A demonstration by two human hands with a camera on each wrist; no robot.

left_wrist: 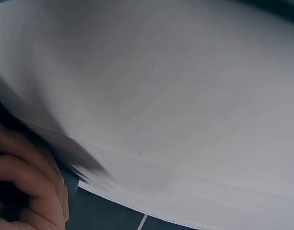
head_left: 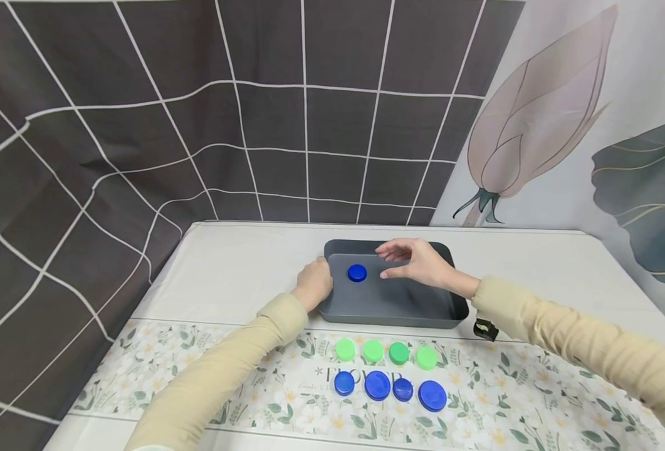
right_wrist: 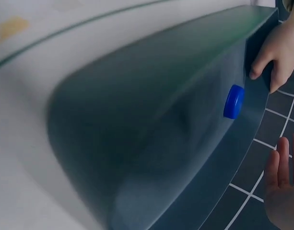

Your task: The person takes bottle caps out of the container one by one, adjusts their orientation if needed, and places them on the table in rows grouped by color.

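Observation:
A dark grey rectangular tray point(head_left: 391, 304) stands on the white table with one blue bottle cap point(head_left: 357, 272) lying in its left half. My left hand point(head_left: 314, 284) grips the tray's left wall; in the right wrist view its thumb reaches inside the rim. Above the tray, to the right of that cap, my right hand point(head_left: 417, 263) hovers with fingers and thumb spread apart, holding nothing. The right wrist view shows the same blue cap point(right_wrist: 234, 101) apart from the right fingers point(right_wrist: 283, 163). Only curled left fingers point(left_wrist: 29, 177) appear in the left wrist view.
In front of the tray, a row of several green caps point(head_left: 398, 353) lies on a floral runner point(head_left: 501, 401). Closer to me runs a row of several blue caps point(head_left: 377, 385). A dark gridded curtain point(head_left: 270, 125) hangs behind the table point(head_left: 242, 269).

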